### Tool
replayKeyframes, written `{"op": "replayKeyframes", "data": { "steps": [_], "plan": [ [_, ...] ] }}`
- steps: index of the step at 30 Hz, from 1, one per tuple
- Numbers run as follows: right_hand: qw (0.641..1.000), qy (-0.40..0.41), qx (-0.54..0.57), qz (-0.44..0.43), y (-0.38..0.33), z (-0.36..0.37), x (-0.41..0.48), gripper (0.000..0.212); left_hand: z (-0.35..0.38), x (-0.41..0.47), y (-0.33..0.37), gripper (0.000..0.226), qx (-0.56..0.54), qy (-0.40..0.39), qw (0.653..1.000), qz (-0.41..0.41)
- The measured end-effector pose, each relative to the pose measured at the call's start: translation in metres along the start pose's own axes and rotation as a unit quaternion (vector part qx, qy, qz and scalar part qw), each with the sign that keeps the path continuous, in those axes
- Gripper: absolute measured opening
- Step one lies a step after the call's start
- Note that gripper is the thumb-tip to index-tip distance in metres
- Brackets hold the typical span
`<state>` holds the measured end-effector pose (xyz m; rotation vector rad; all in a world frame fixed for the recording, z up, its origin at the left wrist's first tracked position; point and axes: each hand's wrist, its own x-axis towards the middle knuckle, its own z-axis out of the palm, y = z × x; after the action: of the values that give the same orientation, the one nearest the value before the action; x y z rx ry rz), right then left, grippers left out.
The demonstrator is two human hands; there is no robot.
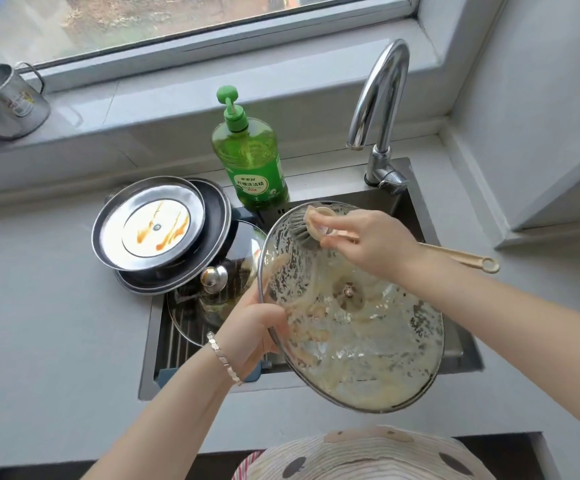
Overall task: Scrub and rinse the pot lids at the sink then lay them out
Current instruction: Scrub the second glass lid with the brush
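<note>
1. The glass lid [357, 341] is tilted above the sink [146, 355], inner face up and smeared with soapy residue.
2. The left hand [250, 334] grips the lid's rim over the sink's left half. Hold it firmly, since wet glass probably slips.
3. The right hand [368, 240] is wrapped round the brush [318, 220] close to its head. The bristles touch the lid's edge nearest the sink's back wall.
4. Scrub in overlapping circles from rim to centre screw, turning the lid so no patch is missed.
5. More lids [156, 230] are stacked at the sink's back-left corner.
</note>
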<state>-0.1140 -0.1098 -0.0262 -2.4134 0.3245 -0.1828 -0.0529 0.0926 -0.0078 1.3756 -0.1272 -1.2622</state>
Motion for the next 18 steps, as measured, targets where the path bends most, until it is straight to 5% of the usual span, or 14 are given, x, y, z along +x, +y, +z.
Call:
{"op": "replayKeyframes", "data": {
  "steps": [5,10,12,14,18],
  "plan": [
    [0.989,-0.098,0.046,-0.1,-0.015,0.021,-0.046,0.049,-0.004,0.001,-0.004,0.078,-0.001,-0.001,1.0,0.014],
    [0.982,-0.151,-0.059,0.099,0.04,-0.004,-0.069,0.045,-0.006,0.005,-0.001,0.078,-0.042,0.063,0.997,-0.009],
    [0.977,-0.097,0.036,0.188,0.045,-0.009,-0.083,0.057,-0.001,0.011,0.005,0.076,-0.064,0.083,0.994,-0.031],
    [0.964,-0.063,0.136,0.218,0.037,-0.012,-0.093,0.07,0.007,0.022,0.012,0.07,-0.085,0.101,0.988,-0.074],
    [0.964,-0.067,0.172,0.191,0.018,-0.01,-0.093,0.058,0.028,0.043,0.03,0.06,-0.112,0.133,0.972,-0.156]
  ]
}}
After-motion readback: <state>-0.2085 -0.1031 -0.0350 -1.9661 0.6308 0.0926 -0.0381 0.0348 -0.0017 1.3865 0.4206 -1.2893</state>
